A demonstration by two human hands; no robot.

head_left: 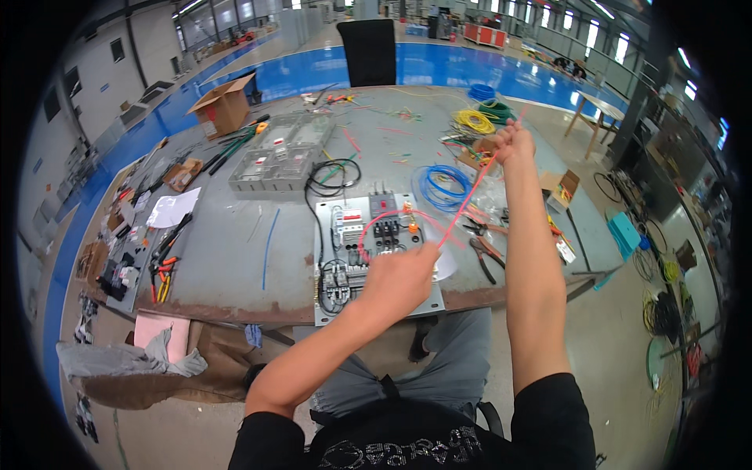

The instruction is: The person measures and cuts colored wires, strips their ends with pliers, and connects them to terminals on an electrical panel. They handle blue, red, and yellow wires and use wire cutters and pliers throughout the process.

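A red wire [468,197] is pulled taut on a slant between my two hands. My left hand [401,276] is closed on it low over the front of a metal mounting plate [429,304]. Farther off and higher, my right hand [515,143] pinches the wire near its far end, and a short bit sticks out beyond the fingers. Another stretch of red wire curves over the plate, past a circuit breaker [382,205] and black switchgear [387,232]. My left hand hides part of the plate's lower components. Just right of the plate lie orange-and-black pliers [487,256].
Blue [443,188], yellow [475,121] and green [499,113] wire coils lie at the right. Clear organizer boxes [270,168] stand left of centre, a cardboard box [222,108] behind them. More hand tools [166,262] lie at the left. A black chair [368,51] stands beyond the table.
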